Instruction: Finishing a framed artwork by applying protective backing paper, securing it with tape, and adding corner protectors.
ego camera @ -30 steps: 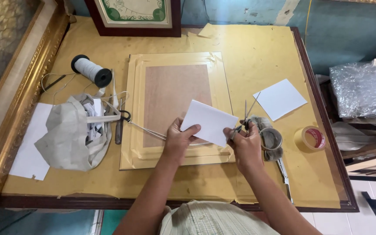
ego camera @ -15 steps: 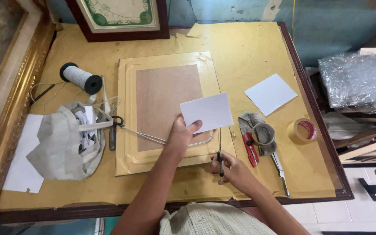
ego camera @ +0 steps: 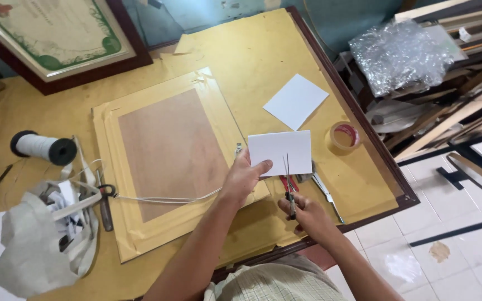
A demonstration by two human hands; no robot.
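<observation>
Head view: white card (ego camera: 279, 151) is held flat over the tabletop (ego camera: 263, 61) by the left hand (ego camera: 242, 179), thumb clamped on its lower-left corner.
Right hand: right hand (ego camera: 306, 214) is closed round the handles of the scissors (ego camera: 289, 184); blades are parted, tips on the card's lower edge.
Key relation: card lies straight ahead of the blades; its long axis runs left-right, across the scissors' line.
Nearer hand: both are at the card; right hand is just below it.
Edges: tabletop's right rim is close beside the right hand; tape roll (ego camera: 344, 136) sits near the card's right end.
Open room: second white sheet (ego camera: 295, 101) lies beyond, apart; backing of the frame (ego camera: 165, 150) is touched by the left hand's side.
</observation>
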